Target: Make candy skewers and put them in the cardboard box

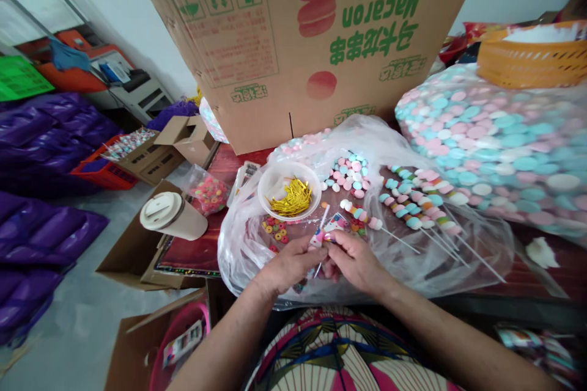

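Both hands meet over a clear plastic sheet at the table's front. My left hand is closed on a small printed wrapper with pink and blue marks, and a white stick passes through the grip. The fingers of my right hand pinch the wrapper from the other side; what lies between the fingertips is partly hidden. Just beyond, a white bowl holds gold twist ties. One marshmallow skewer lies right of my hands, with several more skewers farther right. Coloured cereal rings are scattered nearby.
A tall cardboard box stands behind the sheet. Loose marshmallows lie before it. At right sits a large bag of marshmallows under an orange basket. A lidded cup and a bag of cereal rings stand left.
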Demonstrator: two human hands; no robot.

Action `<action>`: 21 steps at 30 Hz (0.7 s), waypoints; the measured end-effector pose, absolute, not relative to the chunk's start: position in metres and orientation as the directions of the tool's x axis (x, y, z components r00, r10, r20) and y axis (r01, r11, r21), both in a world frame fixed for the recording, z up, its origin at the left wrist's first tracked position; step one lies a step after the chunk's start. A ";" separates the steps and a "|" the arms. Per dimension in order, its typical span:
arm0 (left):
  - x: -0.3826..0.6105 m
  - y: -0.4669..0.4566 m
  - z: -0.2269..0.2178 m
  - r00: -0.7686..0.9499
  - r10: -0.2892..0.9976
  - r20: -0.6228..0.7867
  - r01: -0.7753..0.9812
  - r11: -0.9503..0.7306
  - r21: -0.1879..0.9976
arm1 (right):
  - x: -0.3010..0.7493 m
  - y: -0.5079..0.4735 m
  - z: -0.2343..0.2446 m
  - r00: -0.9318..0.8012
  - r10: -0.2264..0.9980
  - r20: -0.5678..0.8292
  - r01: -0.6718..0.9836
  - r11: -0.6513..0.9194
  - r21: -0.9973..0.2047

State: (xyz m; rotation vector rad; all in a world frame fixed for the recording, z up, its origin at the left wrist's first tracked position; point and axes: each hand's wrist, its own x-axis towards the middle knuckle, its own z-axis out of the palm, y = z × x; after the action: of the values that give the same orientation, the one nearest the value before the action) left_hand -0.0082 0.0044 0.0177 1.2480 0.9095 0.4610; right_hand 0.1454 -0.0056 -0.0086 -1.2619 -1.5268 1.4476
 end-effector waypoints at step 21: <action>-0.027 -0.002 0.027 0.640 0.594 -0.487 0.710 -0.216 0.670 | 0.155 -0.004 0.010 -0.890 0.457 0.005 0.448 0.874 -0.190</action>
State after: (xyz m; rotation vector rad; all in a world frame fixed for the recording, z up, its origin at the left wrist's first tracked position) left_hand -0.0272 -0.0017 0.0269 1.9090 1.0304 -0.1535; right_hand 0.1545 -0.0036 0.0097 -0.7225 -2.9926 0.2855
